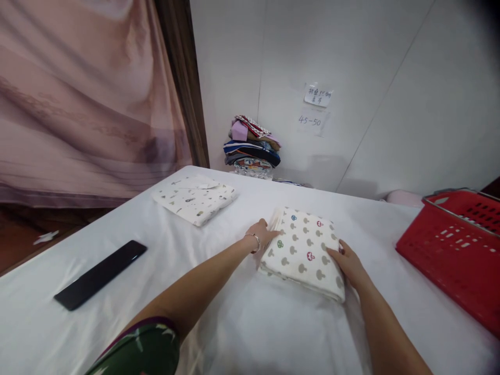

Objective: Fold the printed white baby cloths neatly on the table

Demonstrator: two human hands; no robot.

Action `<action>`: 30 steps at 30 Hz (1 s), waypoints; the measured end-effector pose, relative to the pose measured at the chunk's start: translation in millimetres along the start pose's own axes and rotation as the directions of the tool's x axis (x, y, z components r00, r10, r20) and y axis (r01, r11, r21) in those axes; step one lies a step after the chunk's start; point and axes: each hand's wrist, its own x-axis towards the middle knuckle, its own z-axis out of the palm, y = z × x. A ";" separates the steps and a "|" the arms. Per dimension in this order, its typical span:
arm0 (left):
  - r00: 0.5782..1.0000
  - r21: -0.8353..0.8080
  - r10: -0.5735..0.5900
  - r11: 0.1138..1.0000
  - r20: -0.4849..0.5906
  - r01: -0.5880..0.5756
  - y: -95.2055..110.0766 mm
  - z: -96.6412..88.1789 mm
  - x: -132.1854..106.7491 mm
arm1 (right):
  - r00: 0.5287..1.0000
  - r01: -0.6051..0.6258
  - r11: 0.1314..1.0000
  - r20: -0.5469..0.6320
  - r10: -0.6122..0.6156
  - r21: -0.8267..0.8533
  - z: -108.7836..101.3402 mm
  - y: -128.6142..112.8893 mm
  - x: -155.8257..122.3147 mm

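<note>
Left hand [263, 234] and right hand [349, 263], flat and grasping nothing, touch opposite edges of folded cloth [302, 250] mid-frame; red basket [449, 255] well apart.

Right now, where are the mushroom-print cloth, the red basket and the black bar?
mushroom-print cloth [302, 250], head view, middle of its top face
red basket [449, 258], head view, its near side wall
black bar [100, 274], head view, middle of its top

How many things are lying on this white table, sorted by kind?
Folded printed cloths: 2 (mushroom cloth, speckled cloth)
Black flat bar: 1
Red basket: 1
Total: 4
</note>
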 end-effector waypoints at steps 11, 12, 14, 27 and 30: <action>0.991 0.044 0.093 0.995 -0.092 -0.090 14.6 8.5 -1.8 | 0.904 0.386 0.837 -0.024 -0.428 -0.388 10.6 -6.0 -5.3; 0.994 0.045 0.076 0.996 -0.084 -0.072 16.2 8.4 -2.3 | 0.908 0.381 0.842 -0.016 -0.418 -0.382 11.5 -6.1 -6.3; 0.996 0.051 0.057 0.997 -0.070 -0.053 18.0 9.0 -2.4 | 0.913 0.380 0.845 0.005 -0.408 -0.376 12.7 -5.2 -7.4; 0.976 0.096 0.165 0.984 -0.140 -0.152 16.0 17.0 2.8 | 0.897 0.427 0.797 0.092 -0.431 -0.427 15.9 9.2 -0.6; 0.975 0.115 0.180 0.980 -0.128 -0.165 17.4 18.1 4.9 | 0.899 0.425 0.797 0.094 -0.429 -0.430 16.8 8.7 -1.6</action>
